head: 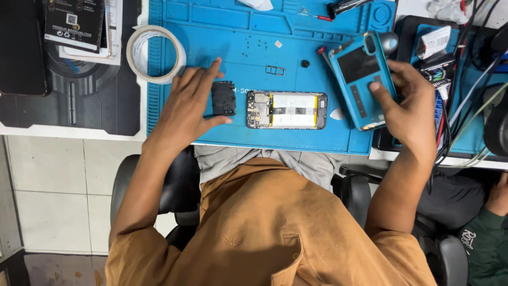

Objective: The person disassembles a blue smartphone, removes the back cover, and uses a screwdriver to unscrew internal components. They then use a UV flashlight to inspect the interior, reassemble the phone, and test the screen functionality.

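An opened phone with its back off lies on the blue work mat, its white battery and circuit board exposed. My left hand rests flat on the mat with fingers spread, its thumb touching a small black cover part just left of the phone. My right hand grips the blue phone back cover by its right edge, the thumb pressed on its inner face. The cover is tilted, resting at the mat's right side.
A roll of tape sits at the mat's left edge. A SIM tray and small screws lie above the phone, and a white pick lies to its right. A screwdriver lies at the top. Cables and boxes crowd the right; another person's arm is at lower right.
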